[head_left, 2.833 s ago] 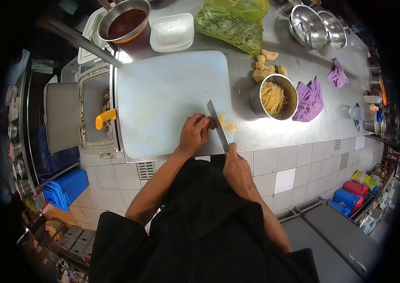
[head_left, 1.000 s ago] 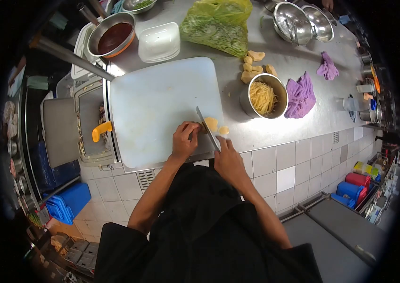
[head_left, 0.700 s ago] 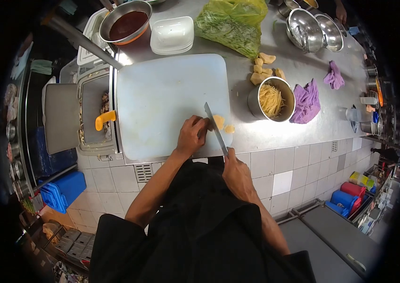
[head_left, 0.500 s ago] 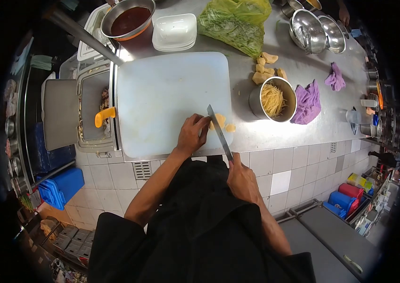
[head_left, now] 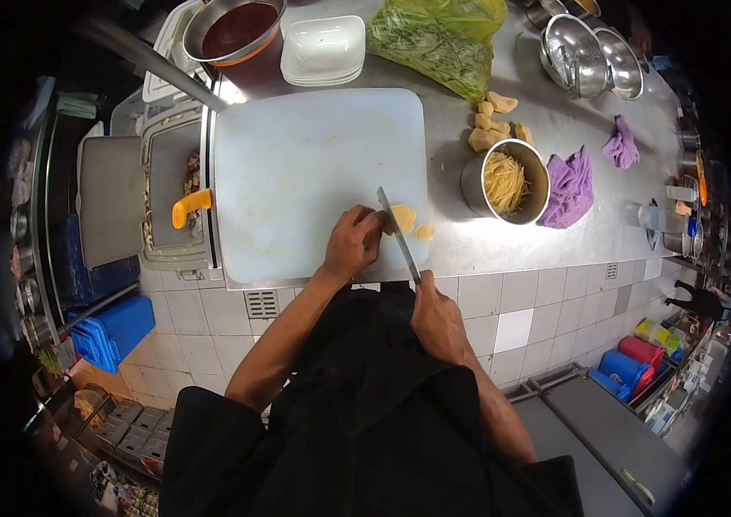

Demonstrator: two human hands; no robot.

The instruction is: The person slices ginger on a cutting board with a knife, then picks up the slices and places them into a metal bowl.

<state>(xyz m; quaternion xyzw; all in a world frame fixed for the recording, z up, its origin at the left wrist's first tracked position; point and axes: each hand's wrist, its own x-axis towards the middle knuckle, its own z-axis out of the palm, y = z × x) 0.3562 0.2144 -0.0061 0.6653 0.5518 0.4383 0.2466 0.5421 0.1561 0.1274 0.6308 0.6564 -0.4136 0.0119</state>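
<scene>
On the white cutting board [head_left: 296,155], near its front right corner, my left hand [head_left: 354,243] has its fingertips curled down on a piece of peeled ginger, mostly hidden by the fingers. My right hand [head_left: 438,320] is closed around the handle of a kitchen knife [head_left: 398,234]. The blade stands upright against my left fingertips, its tip pointing away from me. Thin pale yellow ginger slices [head_left: 403,216] lie right of the blade, with a small slice [head_left: 425,232] apart at the board's edge.
A steel pot [head_left: 472,183] of yellow shreds [head_left: 506,183] stands right of the board, beside peeled chunks [head_left: 484,139] and a purple cloth [head_left: 569,189]. Behind are white bowls [head_left: 322,50], a green bag [head_left: 438,43] and steel bowls [head_left: 575,56]. An orange-handled tool [head_left: 191,208] sits left.
More sliced ginger shows on the right of the blade. The knife and my right hand have shifted slightly left; my left hand stays almost in place. The view has moved a little.
</scene>
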